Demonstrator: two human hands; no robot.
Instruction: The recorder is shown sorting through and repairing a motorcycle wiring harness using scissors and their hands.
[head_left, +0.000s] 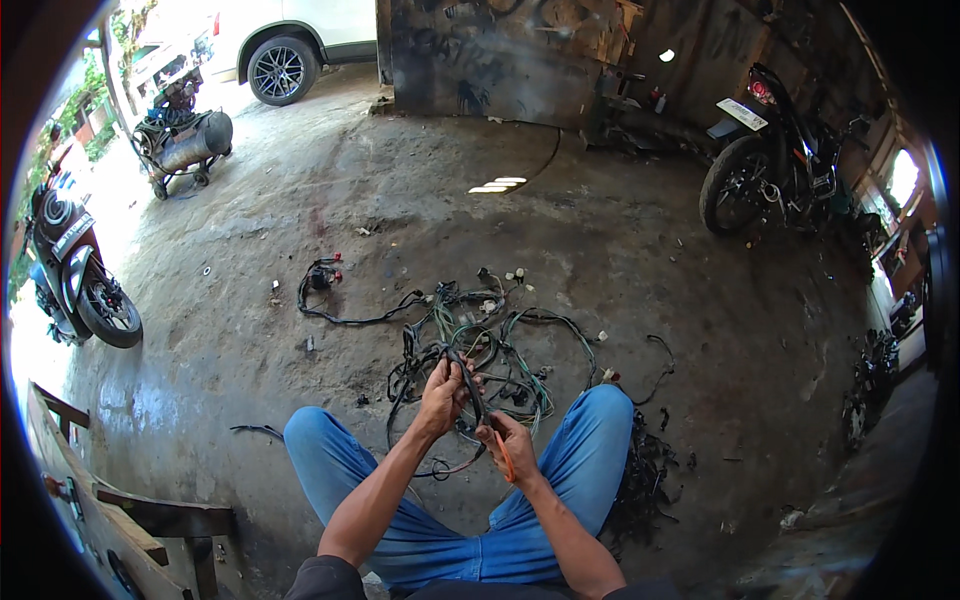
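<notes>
A tangled wiring harness, with black-wrapped branches, green wires and pale connectors, lies on the floor in front of my knees. My left hand is closed around a thick black-wrapped section of it, lifted between my thighs. Just below and to the right, my right hand is closed on a tool with an orange handle. The tool's working end is hidden by the fingers and the cable, so its kind does not show. The right fingers are against the lower part of that black section.
Black scraps lie beside my right knee. One motorcycle stands at the far right, another at the left. A wheeled compressor and a white car are at the back. A wooden bench stands near left.
</notes>
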